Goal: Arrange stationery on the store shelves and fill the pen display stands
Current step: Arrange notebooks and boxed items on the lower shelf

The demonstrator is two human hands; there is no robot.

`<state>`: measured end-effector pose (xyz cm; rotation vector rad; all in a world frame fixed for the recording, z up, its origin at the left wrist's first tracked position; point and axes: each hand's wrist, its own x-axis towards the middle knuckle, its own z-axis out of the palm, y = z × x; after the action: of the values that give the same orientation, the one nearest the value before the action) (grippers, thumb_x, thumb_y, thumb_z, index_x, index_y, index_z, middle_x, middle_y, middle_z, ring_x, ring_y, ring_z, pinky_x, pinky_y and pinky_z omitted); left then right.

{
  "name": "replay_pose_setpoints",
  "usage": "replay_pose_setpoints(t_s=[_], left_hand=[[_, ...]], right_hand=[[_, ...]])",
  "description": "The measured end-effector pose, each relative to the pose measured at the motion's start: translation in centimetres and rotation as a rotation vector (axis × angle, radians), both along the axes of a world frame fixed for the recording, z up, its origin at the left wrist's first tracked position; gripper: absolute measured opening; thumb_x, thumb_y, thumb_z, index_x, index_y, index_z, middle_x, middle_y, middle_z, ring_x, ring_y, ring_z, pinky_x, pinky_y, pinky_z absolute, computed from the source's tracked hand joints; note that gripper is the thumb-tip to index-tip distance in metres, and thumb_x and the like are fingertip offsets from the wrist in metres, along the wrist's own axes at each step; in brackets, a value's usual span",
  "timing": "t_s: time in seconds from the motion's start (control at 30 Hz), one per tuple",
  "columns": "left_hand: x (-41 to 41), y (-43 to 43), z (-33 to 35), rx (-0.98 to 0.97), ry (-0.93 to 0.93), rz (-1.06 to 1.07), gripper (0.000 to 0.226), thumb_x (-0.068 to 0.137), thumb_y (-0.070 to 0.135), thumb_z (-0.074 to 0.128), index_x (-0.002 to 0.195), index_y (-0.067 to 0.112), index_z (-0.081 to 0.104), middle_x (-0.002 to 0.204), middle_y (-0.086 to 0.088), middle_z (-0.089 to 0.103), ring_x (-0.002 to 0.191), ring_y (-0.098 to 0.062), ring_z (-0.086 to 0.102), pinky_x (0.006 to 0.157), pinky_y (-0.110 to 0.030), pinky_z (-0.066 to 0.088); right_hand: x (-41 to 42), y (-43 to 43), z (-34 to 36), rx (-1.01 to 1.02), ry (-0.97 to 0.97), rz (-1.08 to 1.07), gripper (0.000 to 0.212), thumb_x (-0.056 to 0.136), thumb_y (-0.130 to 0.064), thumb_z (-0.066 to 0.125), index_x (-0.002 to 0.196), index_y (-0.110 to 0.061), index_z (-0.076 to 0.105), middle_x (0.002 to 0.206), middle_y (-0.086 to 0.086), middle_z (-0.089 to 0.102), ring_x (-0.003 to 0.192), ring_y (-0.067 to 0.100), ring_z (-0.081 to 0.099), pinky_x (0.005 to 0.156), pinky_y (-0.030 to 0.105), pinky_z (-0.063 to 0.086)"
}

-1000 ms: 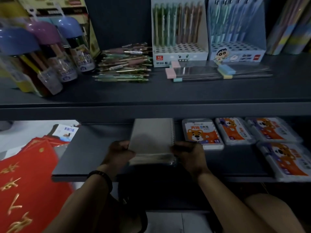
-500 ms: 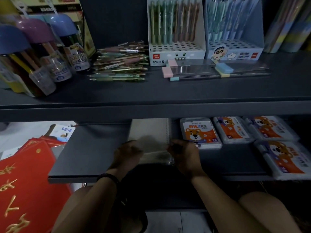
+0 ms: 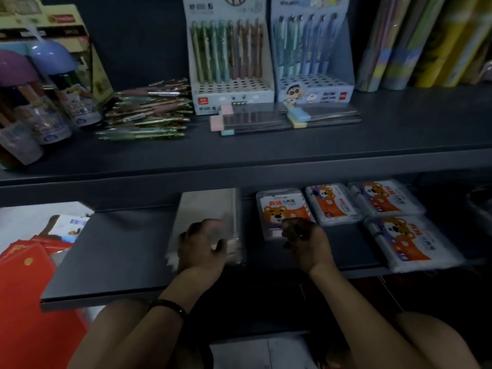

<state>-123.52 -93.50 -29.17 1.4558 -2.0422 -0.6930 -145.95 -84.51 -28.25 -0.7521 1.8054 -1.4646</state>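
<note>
- Nearest, low in view: two bare forearms, one dark band (image 3: 170, 306) round the left wrist.
- At near left, below the shelves: a pile of red envelopes (image 3: 26, 288) with gold marks, number unclear.
- On the lower shelf (image 3: 119, 257), close to its front edge: left hand (image 3: 202, 243) on the near end of one wrapped notebook stack (image 3: 210, 206), fingers bent over the top, thumb spread to the right, gripping it. Blurred here.
- Just right of the stack: right hand (image 3: 306, 241), fingers curled inward, over the near edge of the leftmost of four bear packs (image 3: 279, 206). Impossible to tell whether pinching that pack or holding nothing.
- The bear packs themselves: three side by side in a far row, one nearer at the far right, all lying flat.
- On the upper shelf (image 3: 266, 153), at the left: domed-lid tubes (image 3: 80, 102), two lids in view, one purple and one blue.
- Right of the tubes: one loose heap of pens (image 3: 149, 113) lying flat, too many to count.
- Right of the heap: one pile of flat clear cases (image 3: 266, 119) with pastel ends, number unclear.
- Behind the cases, at the back: two pen display stands, white (image 3: 231, 94) on the left and blue (image 3: 316, 91) on the right, each with one upright row of pens at the rear and open holes in front.
- Far right: upright rolls (image 3: 426, 41), leaning together, count unclear.
</note>
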Motion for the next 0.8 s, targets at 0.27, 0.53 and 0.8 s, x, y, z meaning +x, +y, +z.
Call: replay_pose_setpoints(t_s=[0.27,0.53,0.8], left_hand=[[-10.2,5.1,4.1,0.283,0.272,-0.349,0.020,0.097,0.006,0.068,0.101,0.025,0.074,0.100,0.009,0.074,0.095,-0.001,0.067,0.082,-0.005,0.047],[-23.2,11.3,0.3,0.539,0.152,-0.552,0.020,0.100,0.019,0.067,0.109,0.036,0.068,0.115,0.011,0.067,0.116,-0.010,0.061,0.091,-0.021,0.050],[-32.7,14.4,-2.0,0.660,0.126,-0.475,0.055,0.101,0.009,0.064,0.152,0.013,0.043,0.154,-0.008,0.045,0.132,-0.020,0.048,0.092,-0.020,0.038]], right_hand=[[-12.8,8.2,2.3,0.017,-0.248,-0.304,0.024,0.108,-0.004,0.047,0.088,-0.010,0.057,0.076,0.008,0.058,0.051,0.014,0.061,0.044,0.022,0.046],[-23.6,16.4,1.1,0.174,-0.011,-0.559,0.012,0.104,-0.008,0.058,0.096,-0.002,0.064,0.093,0.021,0.069,0.075,0.027,0.060,0.075,0.045,0.057],[-28.6,18.9,-5.3,0.095,-0.553,-0.747,0.079,0.096,-0.012,0.075,0.161,-0.005,0.031,0.148,0.025,0.054,0.124,0.046,0.060,0.099,0.063,0.052]])
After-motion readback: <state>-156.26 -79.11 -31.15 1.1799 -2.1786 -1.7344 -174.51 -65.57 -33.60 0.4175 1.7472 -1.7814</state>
